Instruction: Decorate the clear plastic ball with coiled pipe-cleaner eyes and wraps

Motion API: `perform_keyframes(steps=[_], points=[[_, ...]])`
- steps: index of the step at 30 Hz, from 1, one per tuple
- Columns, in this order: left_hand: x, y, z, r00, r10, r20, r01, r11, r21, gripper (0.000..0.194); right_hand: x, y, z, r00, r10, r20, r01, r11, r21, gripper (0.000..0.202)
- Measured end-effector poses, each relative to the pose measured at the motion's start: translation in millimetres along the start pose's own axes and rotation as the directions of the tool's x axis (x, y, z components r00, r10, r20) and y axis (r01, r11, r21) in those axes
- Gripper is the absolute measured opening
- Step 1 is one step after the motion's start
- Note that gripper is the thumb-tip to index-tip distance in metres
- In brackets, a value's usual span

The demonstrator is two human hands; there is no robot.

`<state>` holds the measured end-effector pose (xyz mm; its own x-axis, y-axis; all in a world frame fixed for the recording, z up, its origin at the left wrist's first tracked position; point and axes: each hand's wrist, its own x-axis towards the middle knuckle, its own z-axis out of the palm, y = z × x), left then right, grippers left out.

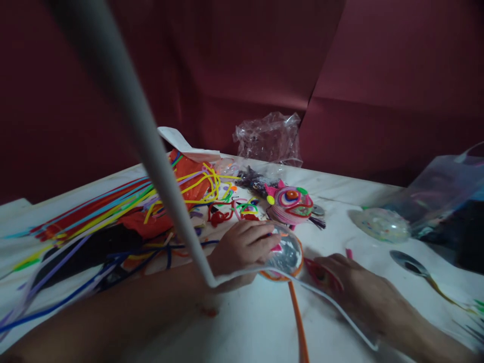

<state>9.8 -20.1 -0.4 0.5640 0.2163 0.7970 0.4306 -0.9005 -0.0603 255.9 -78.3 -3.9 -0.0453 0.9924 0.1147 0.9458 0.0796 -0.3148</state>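
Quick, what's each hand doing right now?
Left hand: closed, fingers curled over the clear dome, holding it.
Right hand: at the red-pink piece; too blurred to tell whether it grips.

Dim light leaves the maroon wall [242, 65] murky and the bench [249, 322] greyish. Small highlights glint on the plastic bag [268, 138]. The near pole [139, 126] is out of focus, the right hand [350, 277] softly blurred.

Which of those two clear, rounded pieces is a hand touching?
The orange-edged one, under the left hand; the speckled one lies apart, farther right.
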Motion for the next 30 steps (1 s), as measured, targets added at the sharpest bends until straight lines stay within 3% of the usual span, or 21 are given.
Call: perform_keyframes(steps=[2,8,18,24,28,30], points=[[0,0,1.6,0.999,-0.020,-0.034,0.019,0.999,-0.028,0.021,-3,-3,6,0.998,0.008,0.067,-0.002,0.996,-0.089,0.027],[-2,4,0.1,0.997,-0.080,0.018,0.081,0.995,-0.055,0.022,4,0,14,0.986,0.002,0.164,0.031,0.980,-0.195,0.019],[1,1,2.7,0.999,-0.028,-0.025,0.025,0.995,-0.093,0.018,5,5,12,0.987,-0.058,0.151,0.084,0.981,-0.174,0.014],[-1,-13,4.3,1.000,-0.004,0.010,0.006,0.988,-0.155,0.025,8,14,0,0.983,-0.161,0.088,0.163,0.987,-0.017,0.025],[2,-16,3.9,0.996,-0.077,0.046,0.085,0.974,-0.210,0.023,9,-11,-28,0.973,-0.225,-0.050,0.230,0.937,0.262,0.028],[6,-13,1.4,0.993,-0.095,0.076,0.110,0.967,-0.231,0.022,11,-30,-37,0.938,-0.309,-0.159,0.342,0.902,0.264,0.023]])
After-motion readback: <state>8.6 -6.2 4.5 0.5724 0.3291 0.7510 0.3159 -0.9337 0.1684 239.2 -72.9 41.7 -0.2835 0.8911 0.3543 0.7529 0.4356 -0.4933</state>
